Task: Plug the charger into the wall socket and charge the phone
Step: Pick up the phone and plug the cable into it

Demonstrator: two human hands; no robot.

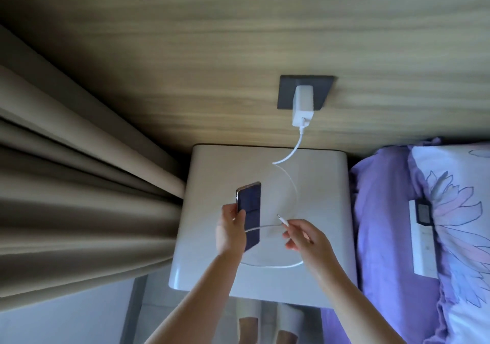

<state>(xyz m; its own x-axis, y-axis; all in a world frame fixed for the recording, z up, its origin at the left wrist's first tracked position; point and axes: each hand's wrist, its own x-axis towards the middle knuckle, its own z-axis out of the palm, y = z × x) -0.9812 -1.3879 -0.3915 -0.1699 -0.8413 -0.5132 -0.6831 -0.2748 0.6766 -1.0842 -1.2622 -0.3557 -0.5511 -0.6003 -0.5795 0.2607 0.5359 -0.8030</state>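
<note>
Phone point(248, 215) | rigid, slick, breakable: your left hand point(230, 233) grip clamps its edges | limp light cable point(289, 155): right hand point(305, 239) pinches behind connector point(281, 220); charger point(303, 106) seated in socket point(305, 93)

Lighting: soft, dim daylight is falling across the scene, cool blue on the white nightstand top point(313, 200), warmer on the wood wall panel point(212, 51). Shadows: the curtain folds point(66, 184) are sinking into deep shade; the charger point(302, 105) is casting a faint shadow. Glare: mild sheen is showing on the nightstand. Quality: wide-angle distortion is bending the edges; overall focus is running slightly soft.
</note>
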